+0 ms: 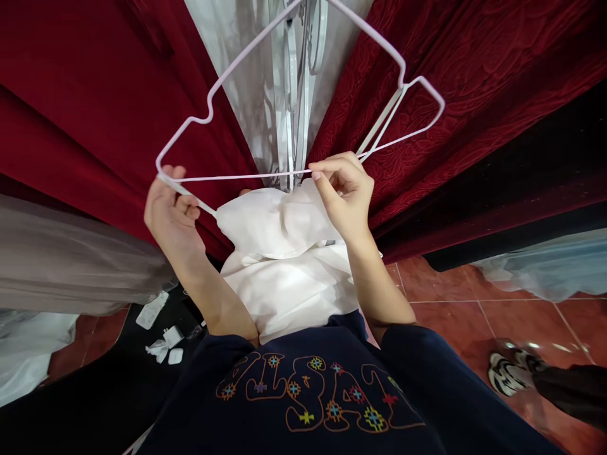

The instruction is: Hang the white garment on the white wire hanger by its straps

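Note:
A pale pink clothes hanger (pixel 258 39) is held up in front of me. A white garment (pixel 279 221) hangs below it by thin straps. One white strap (pixel 203 205) runs from the hanger's left corner down to the garment; another (pixel 386 120) loops over the notch on the right shoulder. My left hand (pixel 171 215) is closed around the left strap, right at that corner. With thumb and forefinger, my right hand (pixel 348 193) pinches the hanger's bottom bar near its middle. The hanger's hook is out of frame at the top.
Dark red garments (pixel 95 88) hang on both sides, with white fabric and several straps (pixel 291 95) between them. At lower left, a black surface (pixel 109 385) carries a white charger plug (pixel 173 336) and small white items. A person's striped shoe (pixel 505 376) stands on red tiles at right.

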### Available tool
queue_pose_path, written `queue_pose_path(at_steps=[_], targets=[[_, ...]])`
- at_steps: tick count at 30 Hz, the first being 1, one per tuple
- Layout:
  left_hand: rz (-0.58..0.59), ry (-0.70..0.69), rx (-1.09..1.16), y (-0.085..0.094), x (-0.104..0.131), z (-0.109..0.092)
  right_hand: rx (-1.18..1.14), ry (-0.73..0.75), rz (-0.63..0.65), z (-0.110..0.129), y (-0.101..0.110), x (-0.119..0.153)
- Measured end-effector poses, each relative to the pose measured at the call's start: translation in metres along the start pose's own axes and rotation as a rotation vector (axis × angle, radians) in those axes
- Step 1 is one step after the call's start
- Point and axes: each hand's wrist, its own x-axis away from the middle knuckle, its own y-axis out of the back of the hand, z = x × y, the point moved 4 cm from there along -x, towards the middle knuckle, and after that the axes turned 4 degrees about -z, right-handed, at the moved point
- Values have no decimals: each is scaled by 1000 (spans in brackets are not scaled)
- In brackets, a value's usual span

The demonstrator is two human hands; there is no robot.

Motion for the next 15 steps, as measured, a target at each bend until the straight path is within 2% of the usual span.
queue_pose_path(at_steps=[3,7,10,15], targets=[[220,96,-76,-21,13,10,32,-31,11,-1,-6,3],[397,64,1,-52,42,5,36,-23,-11,2,-7,5],[445,62,50,-61,53,5,-2,11,-26,5,-5,5],[428,59,95,-60,51,8,-9,25,-75,6,-10,7]])
